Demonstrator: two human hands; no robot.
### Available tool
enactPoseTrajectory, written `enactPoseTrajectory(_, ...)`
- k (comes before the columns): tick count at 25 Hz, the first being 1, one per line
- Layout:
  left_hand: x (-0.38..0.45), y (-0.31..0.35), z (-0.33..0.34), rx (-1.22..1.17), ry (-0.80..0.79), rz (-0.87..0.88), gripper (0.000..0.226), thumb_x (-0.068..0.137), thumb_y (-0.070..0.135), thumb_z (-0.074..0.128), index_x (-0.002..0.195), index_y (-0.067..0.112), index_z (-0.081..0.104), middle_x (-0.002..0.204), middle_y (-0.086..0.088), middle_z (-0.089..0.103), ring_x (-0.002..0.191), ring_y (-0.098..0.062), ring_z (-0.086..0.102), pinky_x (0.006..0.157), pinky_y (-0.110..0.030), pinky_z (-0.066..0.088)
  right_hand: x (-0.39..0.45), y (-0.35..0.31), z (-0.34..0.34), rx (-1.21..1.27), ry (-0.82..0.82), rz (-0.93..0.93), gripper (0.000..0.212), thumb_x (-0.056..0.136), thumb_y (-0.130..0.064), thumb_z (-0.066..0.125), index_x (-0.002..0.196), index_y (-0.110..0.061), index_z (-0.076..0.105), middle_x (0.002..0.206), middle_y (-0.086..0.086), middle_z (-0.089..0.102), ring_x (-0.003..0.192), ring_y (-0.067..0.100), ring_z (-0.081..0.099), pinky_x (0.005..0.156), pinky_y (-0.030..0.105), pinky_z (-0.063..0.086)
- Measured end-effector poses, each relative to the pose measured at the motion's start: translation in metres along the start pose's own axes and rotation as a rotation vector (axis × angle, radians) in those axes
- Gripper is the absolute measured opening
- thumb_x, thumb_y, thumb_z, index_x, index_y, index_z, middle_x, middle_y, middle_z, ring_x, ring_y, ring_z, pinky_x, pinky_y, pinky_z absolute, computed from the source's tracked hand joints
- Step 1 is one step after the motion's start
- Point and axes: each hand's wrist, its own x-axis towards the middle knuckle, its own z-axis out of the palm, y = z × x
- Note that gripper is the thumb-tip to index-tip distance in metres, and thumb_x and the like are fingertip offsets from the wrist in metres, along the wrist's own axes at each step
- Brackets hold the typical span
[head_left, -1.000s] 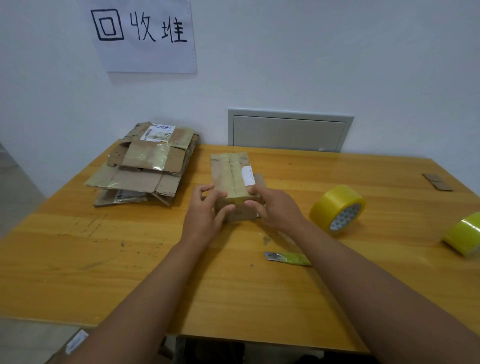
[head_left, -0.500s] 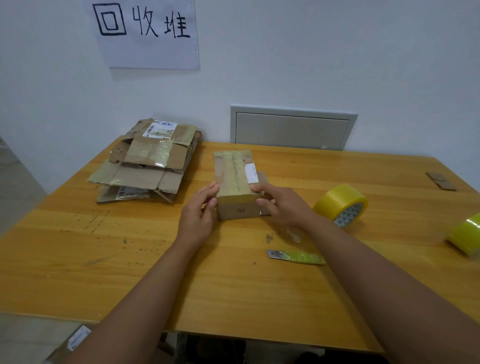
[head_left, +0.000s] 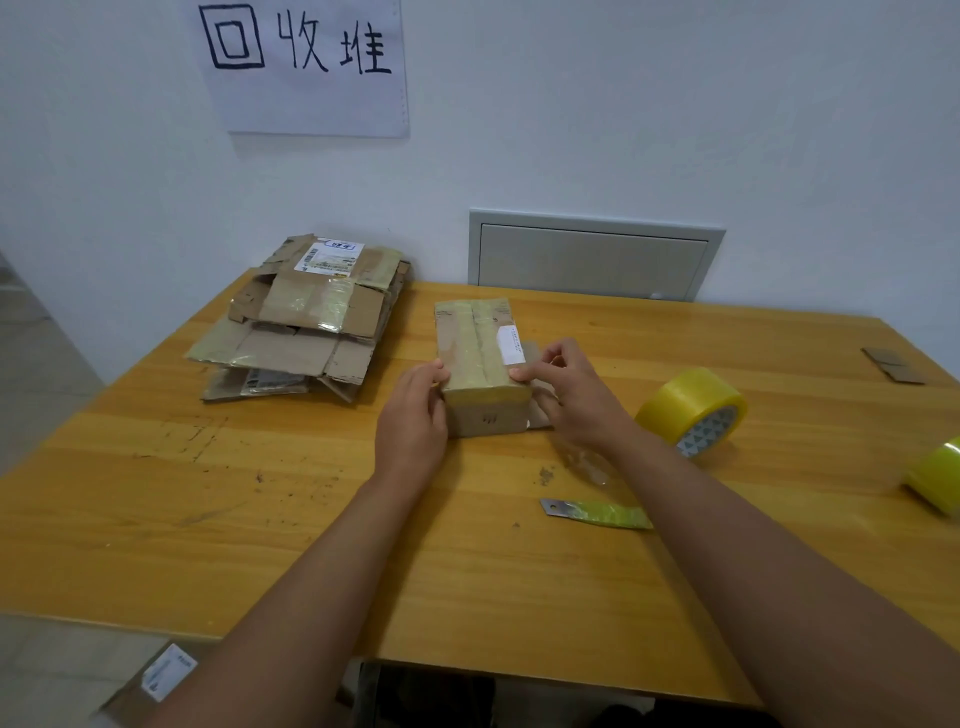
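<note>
A small taped cardboard box (head_left: 475, 343) with a white label lies on the wooden table (head_left: 208, 509), its long side pointing away from me. My left hand (head_left: 413, 423) rests against the box's near left side, thumb touching the top corner. My right hand (head_left: 569, 395) is at the near right corner, index finger laid on the top edge and the other fingers curled beside the box. A yellow-green box cutter (head_left: 597, 513) lies on the table below my right forearm.
A stack of flattened cardboard boxes (head_left: 306, 317) sits at the back left. A yellow tape roll (head_left: 693, 410) stands right of the box, another tape roll (head_left: 937, 480) at the right edge. Cardboard scraps (head_left: 891, 364) lie far right. A grey wall panel (head_left: 592, 257) is behind the table.
Both hands have slid from the box's near end to its near side corners. The box itself has hardly shifted.
</note>
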Motion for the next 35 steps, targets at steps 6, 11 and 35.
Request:
enactPoseTrajectory(6, -0.007, 0.016, 0.002, 0.214, -0.128, 0.024, 0.033, 0.089, 0.018, 0.062, 0.121, 0.021, 0.061, 0.141, -0.009, 0.043, 0.111, -0.026, 0.055, 0.076, -0.03, 0.048, -0.005, -0.007, 0.004, -0.059, 0.047, 0.001, 0.037, 0.09, -0.005, 0.056, 0.124, -0.016, 0.066, 0.104, 0.002, 0.065, 0.086, 0.022, 0.056, 0.07, 0.032, 0.041)
enactPoseTrajectory(11, -0.007, 0.015, 0.006, 0.276, -0.18, 0.027, 0.037, 0.094, 0.043, 0.06, 0.127, 0.027, 0.06, 0.147, -0.013, 0.037, 0.123, -0.03, 0.048, 0.087, -0.038, 0.049, -0.009, -0.017, 0.006, -0.082, 0.033, -0.002, 0.03, 0.096, -0.023, 0.057, 0.125, -0.016, 0.061, 0.114, 0.001, 0.065, 0.095, 0.021, 0.06, 0.077, 0.036, 0.048)
enactPoseTrajectory(35, 0.012, 0.019, -0.002, 0.511, -0.121, 0.324, 0.039, 0.089, 0.061, 0.052, 0.088, 0.022, 0.053, 0.099, 0.003, 0.06, 0.092, -0.017, 0.056, 0.086, -0.035, 0.042, 0.029, -0.027, -0.019, -0.057, -0.004, 0.185, 0.038, 0.099, -0.017, 0.04, 0.133, -0.018, 0.057, 0.073, 0.0, 0.06, 0.069, 0.02, 0.054, 0.062, 0.035, 0.04)
